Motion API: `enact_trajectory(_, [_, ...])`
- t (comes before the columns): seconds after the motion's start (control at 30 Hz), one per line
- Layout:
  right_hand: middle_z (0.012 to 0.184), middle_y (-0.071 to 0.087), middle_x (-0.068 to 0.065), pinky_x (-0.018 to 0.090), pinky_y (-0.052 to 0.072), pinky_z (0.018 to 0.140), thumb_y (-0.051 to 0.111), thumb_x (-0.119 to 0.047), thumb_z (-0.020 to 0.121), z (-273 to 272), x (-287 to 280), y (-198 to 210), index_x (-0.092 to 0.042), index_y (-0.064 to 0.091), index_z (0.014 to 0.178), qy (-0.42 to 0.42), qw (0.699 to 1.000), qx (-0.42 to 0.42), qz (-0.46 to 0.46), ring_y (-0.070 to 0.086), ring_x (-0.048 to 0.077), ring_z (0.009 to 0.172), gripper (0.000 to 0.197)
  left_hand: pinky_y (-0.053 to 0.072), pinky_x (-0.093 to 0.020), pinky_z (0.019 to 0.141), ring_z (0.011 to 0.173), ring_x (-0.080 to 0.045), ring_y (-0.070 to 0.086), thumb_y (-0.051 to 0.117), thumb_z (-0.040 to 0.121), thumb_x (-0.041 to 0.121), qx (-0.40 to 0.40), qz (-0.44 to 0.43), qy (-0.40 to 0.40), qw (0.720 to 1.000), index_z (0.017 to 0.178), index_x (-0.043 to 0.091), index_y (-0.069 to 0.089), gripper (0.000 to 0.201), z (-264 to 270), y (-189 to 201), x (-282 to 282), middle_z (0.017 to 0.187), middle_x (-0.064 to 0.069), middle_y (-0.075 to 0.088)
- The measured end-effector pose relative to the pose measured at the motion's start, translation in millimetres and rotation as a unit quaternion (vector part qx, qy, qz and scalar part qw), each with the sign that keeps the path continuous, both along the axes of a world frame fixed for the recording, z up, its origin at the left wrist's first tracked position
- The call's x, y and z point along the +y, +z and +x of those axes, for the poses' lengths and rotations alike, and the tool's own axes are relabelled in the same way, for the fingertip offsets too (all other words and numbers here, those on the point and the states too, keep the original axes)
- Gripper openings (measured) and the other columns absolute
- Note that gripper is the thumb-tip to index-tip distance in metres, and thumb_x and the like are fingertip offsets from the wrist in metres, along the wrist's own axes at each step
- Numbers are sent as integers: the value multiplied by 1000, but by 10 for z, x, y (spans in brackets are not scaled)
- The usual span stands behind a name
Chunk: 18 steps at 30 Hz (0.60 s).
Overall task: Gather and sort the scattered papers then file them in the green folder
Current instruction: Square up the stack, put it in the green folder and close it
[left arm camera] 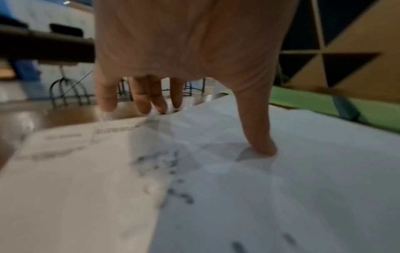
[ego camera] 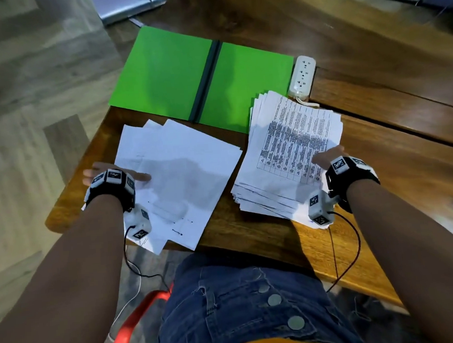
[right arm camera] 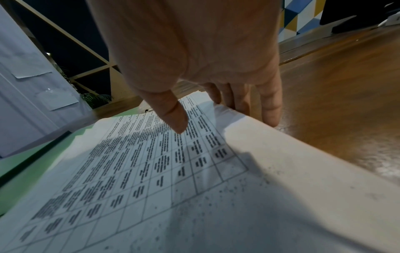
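The green folder (ego camera: 200, 76) lies open and flat at the far side of the wooden table, with a dark spine down its middle. In front of it lie two piles. The left pile (ego camera: 177, 174) is loosely fanned, mostly blank sheets. My left hand (ego camera: 115, 168) is at its left edge, thumb (left arm camera: 262, 149) pressing on the top sheet and straight fingers (left arm camera: 147, 101) reaching past the edge. The right pile (ego camera: 291, 150) is thicker, with a printed table on top. At its right edge is my right hand (ego camera: 330, 153), thumb (right arm camera: 175, 119) over the sheet, straight fingers (right arm camera: 268, 106) against the pile's side.
A white power strip (ego camera: 302, 76) lies beside the folder's right edge, its cord running under the right pile. The left pile overhangs the table's near edge (ego camera: 251, 239). The folder's left flap overhangs the table's left side. A red chair frame (ego camera: 134, 319) is below.
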State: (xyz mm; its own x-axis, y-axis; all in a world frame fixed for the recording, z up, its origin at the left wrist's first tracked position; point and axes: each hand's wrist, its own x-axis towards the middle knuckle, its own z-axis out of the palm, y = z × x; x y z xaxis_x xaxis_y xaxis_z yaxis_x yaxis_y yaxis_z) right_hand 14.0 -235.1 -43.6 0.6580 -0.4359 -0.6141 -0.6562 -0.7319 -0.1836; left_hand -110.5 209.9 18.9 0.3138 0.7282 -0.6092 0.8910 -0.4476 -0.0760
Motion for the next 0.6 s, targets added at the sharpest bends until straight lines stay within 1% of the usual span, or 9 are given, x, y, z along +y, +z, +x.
enact_trajectory(0.07, [139, 38, 17, 36, 37, 88, 65, -28, 81, -123, 116, 193, -1, 23, 144, -16, 1000, 1, -1, 42, 39, 129, 81, 8, -54, 118, 147, -36, -8, 80, 58, 57, -21, 4, 0, 1000, 149, 7, -15, 141, -32, -103, 78, 158, -17, -13])
enact_trajectory(0.17, [146, 30, 21, 46, 43, 101, 59, -26, 88, -179, 142, 265, -3, 14, 145, -32, 999, -3, -20, 43, 40, 127, 76, 16, -57, 116, 147, -37, 1, 82, 58, 54, -22, -23, -18, 999, 150, 9, -13, 139, -21, -113, 124, 159, -16, -1])
enact_trajectory(0.2, [146, 29, 21, 46, 43, 100, 59, -24, 89, -174, 138, 279, -2, 15, 145, -27, 999, -2, -20, 43, 40, 126, 74, 23, -59, 112, 145, -40, 12, 84, 56, 51, -36, -25, -18, 999, 151, 10, -5, 135, -2, -141, 127, 159, -17, 9])
enact_trajectory(0.23, [146, 28, 22, 45, 42, 99, 58, -22, 90, -183, 152, 311, -1, 16, 144, -22, 1000, -6, -17, 42, 40, 126, 72, 33, -59, 107, 139, -43, 28, 85, 54, 49, -56, -28, -14, 998, 149, 9, 11, 127, 9, -128, 114, 155, -18, 24])
enact_trajectory(0.3, [146, 28, 22, 43, 42, 97, 58, -20, 91, -209, 140, 343, 0, 18, 144, -13, 1000, -6, -15, 41, 40, 127, 69, 46, -54, 95, 119, -46, 51, 87, 54, 40, -93, -38, -22, 995, 134, 4, 43, 98, 7, -77, 60, 138, -20, 50])
enact_trajectory(0.37, [146, 31, 22, 42, 40, 100, 59, -19, 89, -246, 137, 363, 1, 23, 143, 0, 1000, -16, -21, 40, 39, 129, 68, 48, -51, 94, 114, -45, 56, 86, 62, 27, -107, -58, -29, 992, 126, -1, 51, 78, 53, 5, 4, 130, -22, 56])
enact_trajectory(0.43, [146, 33, 22, 43, 36, 105, 61, -18, 87, -235, 117, 327, 2, 28, 142, 6, 999, -27, -16, 37, 39, 131, 67, 46, -51, 98, 117, -43, 55, 83, 67, 18, -122, -71, -54, 989, 129, -2, 49, 74, 164, 107, -44, 132, -23, 54])
enact_trajectory(0.53, [146, 28, 23, 47, 39, 102, 58, -17, 90, -273, 143, 369, 1, 22, 143, 12, 999, -9, -28, 38, 41, 129, 66, 48, -46, 96, 114, -39, 58, 73, 74, 10, -140, -42, -175, 974, 125, 1, 55, 55, 449, 397, -163, 127, -23, 58])
enact_trajectory(0.6, [147, 26, 22, 50, 41, 102, 57, -20, 90, -296, 161, 392, -2, 19, 144, 27, 999, -4, -32, 39, 42, 129, 68, 50, -45, 94, 110, -40, 59, 66, 75, 4, -163, -20, -268, 949, 120, 1, 59, 46, 674, 681, -271, 122, -26, 60])
